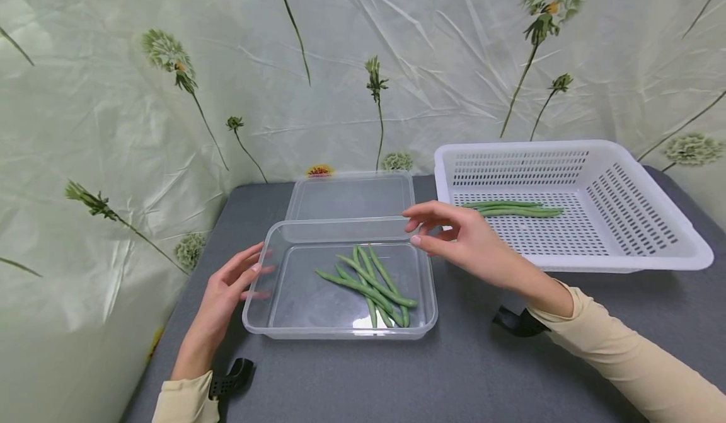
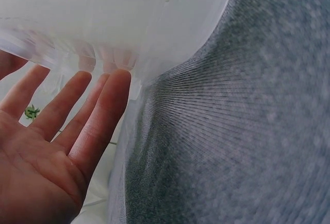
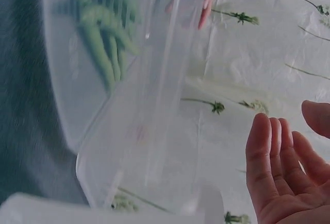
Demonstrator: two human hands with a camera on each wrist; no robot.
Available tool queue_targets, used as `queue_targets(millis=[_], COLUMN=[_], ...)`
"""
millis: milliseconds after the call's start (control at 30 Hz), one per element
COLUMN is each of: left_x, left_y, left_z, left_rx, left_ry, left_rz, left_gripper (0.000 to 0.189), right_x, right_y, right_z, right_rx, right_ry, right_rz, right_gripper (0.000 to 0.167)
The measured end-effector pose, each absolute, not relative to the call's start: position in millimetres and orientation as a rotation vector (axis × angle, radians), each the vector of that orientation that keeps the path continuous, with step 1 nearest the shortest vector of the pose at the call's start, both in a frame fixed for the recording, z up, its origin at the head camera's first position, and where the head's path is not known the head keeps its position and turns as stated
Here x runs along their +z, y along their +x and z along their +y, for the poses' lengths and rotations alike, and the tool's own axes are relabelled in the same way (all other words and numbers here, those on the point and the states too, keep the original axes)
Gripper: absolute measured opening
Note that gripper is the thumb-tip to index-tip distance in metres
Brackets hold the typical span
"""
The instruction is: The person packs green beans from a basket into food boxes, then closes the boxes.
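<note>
A clear plastic container (image 1: 340,333) sits on the table, with several green beans (image 1: 377,286) lying crossed in its right half. My left hand (image 1: 224,290) is at the container's left wall, its fingers nearly straight; in the left wrist view the fingertips (image 2: 121,82) reach the wall's outer side. Over the container's right rim hovers my right hand (image 1: 462,240), fingers lightly bent, with nothing between thumb and fingers. In the right wrist view that hand (image 3: 289,177) appears apart from the container. A few more green beans (image 1: 518,212) lie in the white perforated basket (image 1: 573,263).
Behind the container lies a clear flat plastic piece (image 1: 351,196), perhaps a lid. The basket stands at the right, close to my right forearm. Grey cloth (image 1: 397,379) covers the table, and a flower-printed sheet (image 1: 317,120) hangs at the back and left.
</note>
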State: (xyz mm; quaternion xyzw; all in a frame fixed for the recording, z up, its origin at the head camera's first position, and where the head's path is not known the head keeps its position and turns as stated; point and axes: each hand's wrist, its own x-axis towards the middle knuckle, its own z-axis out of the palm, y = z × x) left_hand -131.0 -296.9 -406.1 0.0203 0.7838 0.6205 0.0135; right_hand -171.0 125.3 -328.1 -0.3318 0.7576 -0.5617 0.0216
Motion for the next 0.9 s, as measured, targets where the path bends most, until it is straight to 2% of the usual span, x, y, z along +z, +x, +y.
queue_targets(millis=[367,600,900], left_x=[-406.3,-405.2,-405.2], left_y=[-130.9,-130.6,-130.6], left_z=[-296.9,-296.7,-296.4], left_rx=[1.933,1.925,1.92], left_ry=[0.055,0.04,0.04], left_rz=[2.443,2.44,2.442], left_gripper=[0.047,0.047,0.048], right_x=[-316.3,-296.1,-273.2], right_y=[-175.5,-180.2,-201.1], right_z=[162.7,183.9,211.3], right_rx=[-1.553,-1.407,-1.203], right_ry=[-1.006,-0.975,-1.004], right_rz=[2.527,2.63,2.678], right_gripper=[0.037,0.04,0.038])
